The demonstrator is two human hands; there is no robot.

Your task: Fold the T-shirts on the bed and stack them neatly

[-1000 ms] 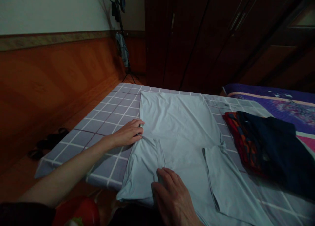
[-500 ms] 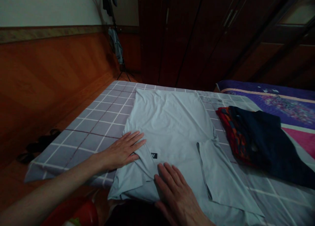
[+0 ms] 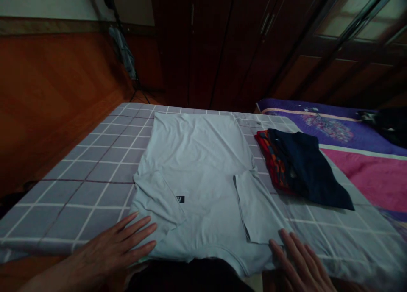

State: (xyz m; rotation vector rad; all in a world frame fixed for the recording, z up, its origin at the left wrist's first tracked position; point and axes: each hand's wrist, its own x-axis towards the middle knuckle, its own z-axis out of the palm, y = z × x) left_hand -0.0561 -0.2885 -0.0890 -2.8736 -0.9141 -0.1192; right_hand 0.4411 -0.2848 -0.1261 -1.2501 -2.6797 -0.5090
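Observation:
A pale grey-blue T-shirt (image 3: 203, 156) lies spread on the checked bedsheet, its neckline toward me and its hem at the far side. Both sleeves are turned inward over the body, and a small black label (image 3: 180, 199) shows beside the left one. My left hand (image 3: 127, 241) rests with fingers apart on the shirt's near left shoulder. At the near right shoulder, my right hand (image 3: 302, 258) lies flat with its fingers stretched out, touching the cloth at its edge. Neither hand grips anything.
A stack of folded clothes (image 3: 305, 169), dark blue on top with red and orange below, sits right of the shirt. The grey checked bedsheet (image 3: 95, 173) reaches a purple and pink bedcover (image 3: 349, 165). Dark wardrobes (image 3: 206, 50) and a clothes stand (image 3: 127, 59) are behind.
My left hand has slid from the left sleeve toward me to the shoulder. My right hand has moved from the shirt's middle to its right shoulder. The view has turned right.

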